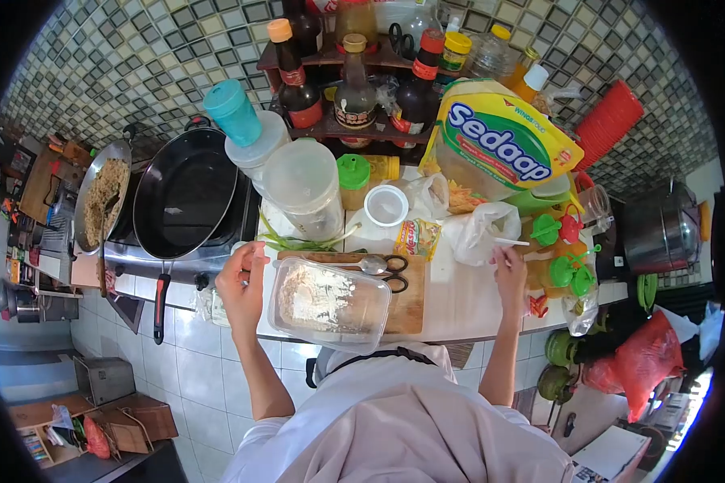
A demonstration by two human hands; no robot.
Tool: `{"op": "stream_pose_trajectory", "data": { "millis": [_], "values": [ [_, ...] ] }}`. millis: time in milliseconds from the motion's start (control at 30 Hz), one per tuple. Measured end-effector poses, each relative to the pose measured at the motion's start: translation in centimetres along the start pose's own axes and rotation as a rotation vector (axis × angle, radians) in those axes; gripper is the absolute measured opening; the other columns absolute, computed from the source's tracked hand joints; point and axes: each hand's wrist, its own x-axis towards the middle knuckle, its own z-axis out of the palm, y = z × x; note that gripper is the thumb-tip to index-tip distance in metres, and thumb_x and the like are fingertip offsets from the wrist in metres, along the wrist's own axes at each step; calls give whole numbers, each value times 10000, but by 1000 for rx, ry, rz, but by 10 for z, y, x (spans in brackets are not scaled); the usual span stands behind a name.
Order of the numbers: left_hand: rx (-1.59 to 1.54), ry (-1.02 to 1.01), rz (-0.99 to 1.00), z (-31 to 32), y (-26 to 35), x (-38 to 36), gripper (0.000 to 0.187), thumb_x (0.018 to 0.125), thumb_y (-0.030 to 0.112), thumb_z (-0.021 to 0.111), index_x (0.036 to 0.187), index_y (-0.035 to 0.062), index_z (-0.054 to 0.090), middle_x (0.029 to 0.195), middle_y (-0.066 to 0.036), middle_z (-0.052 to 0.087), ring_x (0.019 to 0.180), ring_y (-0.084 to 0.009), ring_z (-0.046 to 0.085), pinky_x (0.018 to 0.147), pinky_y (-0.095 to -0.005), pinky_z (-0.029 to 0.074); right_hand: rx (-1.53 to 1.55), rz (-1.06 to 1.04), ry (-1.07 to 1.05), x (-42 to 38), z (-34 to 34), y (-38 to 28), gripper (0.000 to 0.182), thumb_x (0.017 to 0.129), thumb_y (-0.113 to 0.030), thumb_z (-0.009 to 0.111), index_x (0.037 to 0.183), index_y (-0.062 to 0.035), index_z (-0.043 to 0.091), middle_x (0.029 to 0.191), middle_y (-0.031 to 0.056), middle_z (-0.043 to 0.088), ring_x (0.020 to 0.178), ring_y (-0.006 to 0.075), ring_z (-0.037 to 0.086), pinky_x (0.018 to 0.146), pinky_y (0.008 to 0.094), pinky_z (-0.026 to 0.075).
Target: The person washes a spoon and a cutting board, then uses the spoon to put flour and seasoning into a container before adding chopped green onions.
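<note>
Both hands raised on either side of the powder-dusted container

Head view, looking down at a white countertop [459,304]. I have the left hand [240,282] just beside the left end of a clear rectangular plastic container [370,310]; its fingers are loosely curled, partly open, with nothing visible in them. The right hand [507,272] is raised near a crumpled white plastic bag [485,229], fingers bent. A thin white stick-like piece [511,241] lies at its fingertips; I cannot tell whether they grip it or how wide they are spread.

The container sits tilted in plan, partly over a brown wooden cutting board [409,304], with white powder [318,299] over its base. Directly behind it: a metal spoon [371,265] and black-handled scissors [395,271]. Further back are long green stalks [298,244], a yellow printed sachet [417,239] and a small round white plastic cup [368,207].

Left side: a black frying pan [185,197] on the stove, and beyond it a metal wok [80,205] holding brown crumbly food [105,193]. Back right: a large yellow-and-green Sedaap pouch [499,137], standing tilted.
</note>
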Motion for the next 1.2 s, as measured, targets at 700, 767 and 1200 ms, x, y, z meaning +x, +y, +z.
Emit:
{"op": "stream_pose_trajectory", "data": {
  "millis": [700,767,1200],
  "values": [
    [135,-193,-115,-10,-5,-7,295,824,152,595,1086,21,562,761,-63,599,601,-99,499,492,-232,412,-445,-600,-192,-44,90,-50,430,651,7,618,1061,-119,584,1060,72,570,817,290,594,673,393,506],
    [156,-183,-128,-12,-8,-10,294,825,154,596,1084,19,564,762,-62,597,604,-98,500,493,-231,413,-426,-636,-188,-41,94,-38,429,647,13,614,1055,-118,588,1041,71,575,820,284,597,664,381,507],
    [152,-263,-137,-12,-14,-10,274,825,167,592,1058,23,578,706,-74,587,557,-85,526,456,-234,392,-501,-657,-181,-38,90,-36,505,631,-94,708,1113,-106,559,1038,89,595,878,273,603,710,362,496]
  ]
}}
